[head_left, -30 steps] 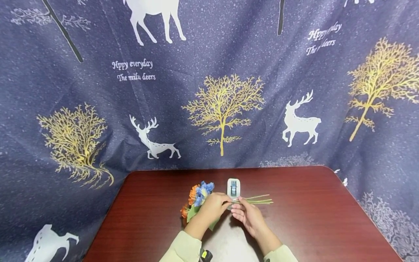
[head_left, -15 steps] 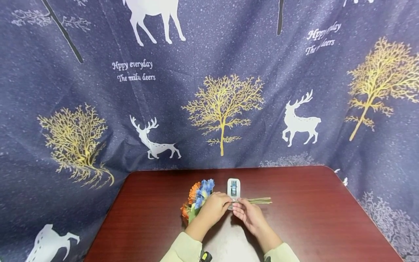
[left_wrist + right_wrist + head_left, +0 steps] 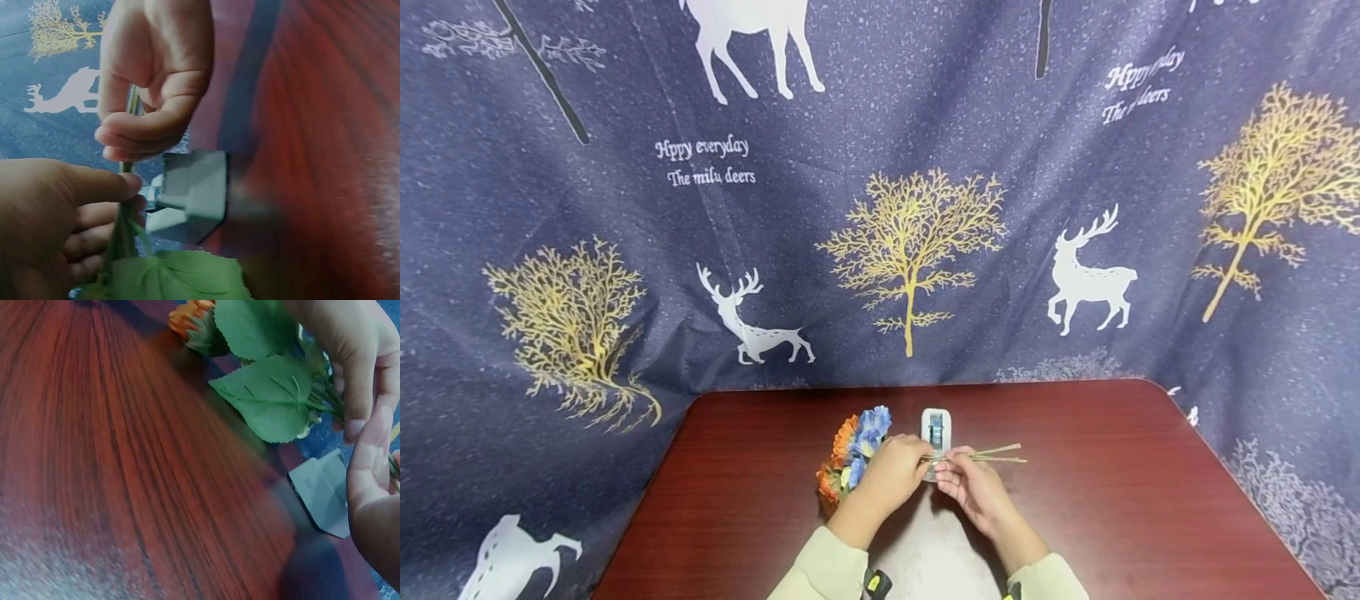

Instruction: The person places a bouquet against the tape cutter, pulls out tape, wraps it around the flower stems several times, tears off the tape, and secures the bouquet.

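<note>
Near the middle of the dark red bench (image 3: 1120, 500), I had the left grip (image 3: 891, 475) pinching the thin green stems (image 3: 996, 456) of a flower bunch (image 3: 850, 454), while the right grip (image 3: 976, 490) held the same stems just beside it. Both were narrow, thumb and fingers bent around the stalks, and the left wrist view showed me the two nearly meeting. The orange and blue blooms were out to the left of the left grip; the bare stem ends stuck out beyond the right grip, spreading slightly apart. From the head view I could not tell whether the blooms touched the bench. A broad green leaf (image 3: 181, 275) sat close below the left fingers, and the right wrist view gave me an orange bloom (image 3: 190, 319) beside more foliage. Just behind the hands stood a white tape dispenser (image 3: 936, 427), its near end partly covered by them. Pale sleeves (image 3: 829, 567) came up from the lower edge, a black wrist device (image 3: 877, 583) next to the left one. Behind the bench I saw a blue cloth (image 3: 850, 125) printed with golden trees and white deer.
</note>
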Tool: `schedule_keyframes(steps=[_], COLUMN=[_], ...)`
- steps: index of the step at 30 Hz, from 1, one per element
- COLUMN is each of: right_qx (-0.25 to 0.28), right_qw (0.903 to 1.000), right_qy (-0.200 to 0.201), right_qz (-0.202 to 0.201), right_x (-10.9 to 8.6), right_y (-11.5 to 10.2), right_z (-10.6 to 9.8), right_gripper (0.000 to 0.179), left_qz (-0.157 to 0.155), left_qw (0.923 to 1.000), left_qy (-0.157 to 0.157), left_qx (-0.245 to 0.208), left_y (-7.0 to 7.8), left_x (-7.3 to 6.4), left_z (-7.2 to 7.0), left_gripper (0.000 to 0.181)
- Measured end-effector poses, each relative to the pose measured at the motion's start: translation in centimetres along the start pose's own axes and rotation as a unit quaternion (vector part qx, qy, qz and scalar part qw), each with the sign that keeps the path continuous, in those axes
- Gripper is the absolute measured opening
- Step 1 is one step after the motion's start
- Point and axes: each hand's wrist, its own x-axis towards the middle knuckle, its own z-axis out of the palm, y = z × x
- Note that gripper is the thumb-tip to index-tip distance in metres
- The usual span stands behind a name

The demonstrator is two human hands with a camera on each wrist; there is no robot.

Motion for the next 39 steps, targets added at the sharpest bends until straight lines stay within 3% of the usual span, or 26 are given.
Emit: schedule_keyframes(steps=[7, 15, 23, 32, 39], right_qx=[0.002, 0.021, 0.037, 0.073, 0.063], right_qw=[0.9991, 0.9976, 0.9992, 0.9968, 0.9971], right_qy=[-0.042, -0.065, -0.013, 0.015, 0.032], right_qz=[-0.013, -0.013, -0.004, 0.027, 0.031], right_x=[0.0, 0.0, -0.2, -0.2, -0.2], right_y=[-0.2, -0.4, -0.5, -1.0, -1.0], right_z=[-0.5, -0.5, 0.1, 1.0, 1.1], right_gripper=[0.016, 0.014, 0.01, 0.019, 0.021], left_qz=[0.006, 0.004, 0.019, 0.045, 0.042], left_qw=[0.9997, 0.9999, 0.9987, 0.9903, 0.9886], left_qy=[-0.023, -0.015, 0.001, 0.077, 0.082], left_qx=[0.006, 0.004, 0.048, 0.107, 0.119], left_y=[-0.1, -0.6, -0.6, -0.4, -0.1], left_x=[0.7, 0.9, 0.8, 0.5, 0.3], left_z=[-0.5, -0.7, 0.0, 0.8, 0.8], left_gripper=[0.007, 0.007, 0.005, 0.005, 0.006])
